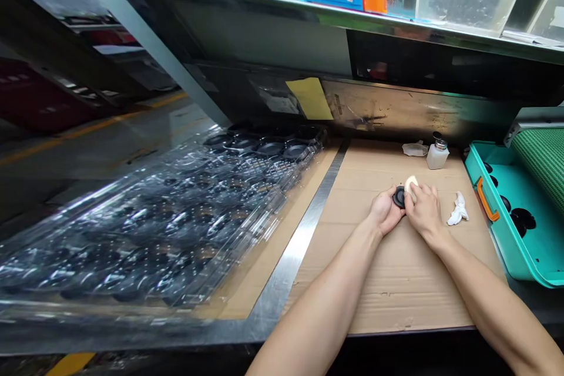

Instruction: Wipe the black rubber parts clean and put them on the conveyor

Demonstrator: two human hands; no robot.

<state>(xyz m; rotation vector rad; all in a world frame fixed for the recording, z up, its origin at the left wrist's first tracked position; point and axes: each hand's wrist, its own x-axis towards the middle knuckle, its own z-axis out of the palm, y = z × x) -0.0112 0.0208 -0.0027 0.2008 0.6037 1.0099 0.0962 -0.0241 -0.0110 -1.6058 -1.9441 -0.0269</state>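
My left hand (384,211) is closed around the edge of a small round black part (399,197), held above the cardboard sheet (388,282). My right hand (425,209) pinches a cream-coloured pad (410,183), which is against or very close to the right side of the black part. Some of the pad is hidden behind my right fingers. Right of that hand lies a crumpled white cloth or tissue (459,210). Beyond both hands stands a small translucent bottle (437,155) with a metal top.
A teal bin (535,267) with an orange handle (487,200) holds several black parts (523,220) on the right, beside a green belt (546,155). Clear plastic trays (176,205) with black contents cover the left. A metal strip (304,229) separates them from the cardboard. A shelf edge (264,3) crosses overhead.
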